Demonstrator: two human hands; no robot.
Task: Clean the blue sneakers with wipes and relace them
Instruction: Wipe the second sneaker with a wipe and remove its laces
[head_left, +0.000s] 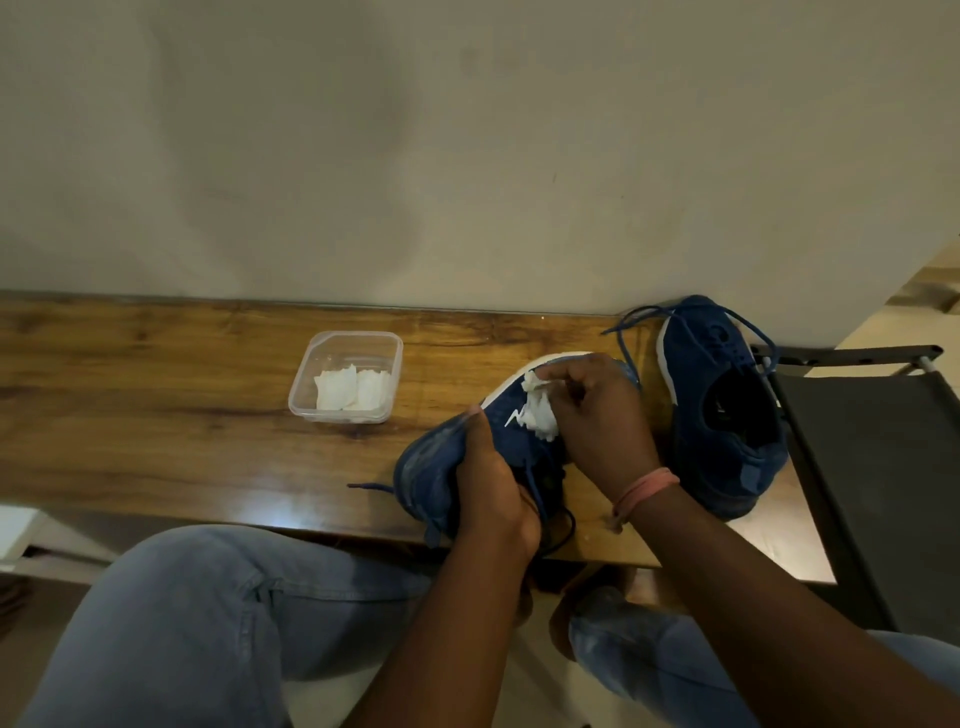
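Observation:
A blue sneaker (441, 462) with a white sole lies tilted on its side at the front edge of the wooden table (171, 410). My left hand (493, 493) grips it around the collar. My right hand (597, 415) pinches a crumpled white wipe (537, 413) and presses it against the sneaker's side, near the white logo. The second blue sneaker (722, 410) stands upright to the right, its blue laces (639, 317) loose and trailing over the table.
A clear plastic tub (347, 376) with folded white wipes sits left of the shoes. A pale wall runs behind the table. A dark chair (878, 457) stands at the right end. My knees in jeans are below the table edge.

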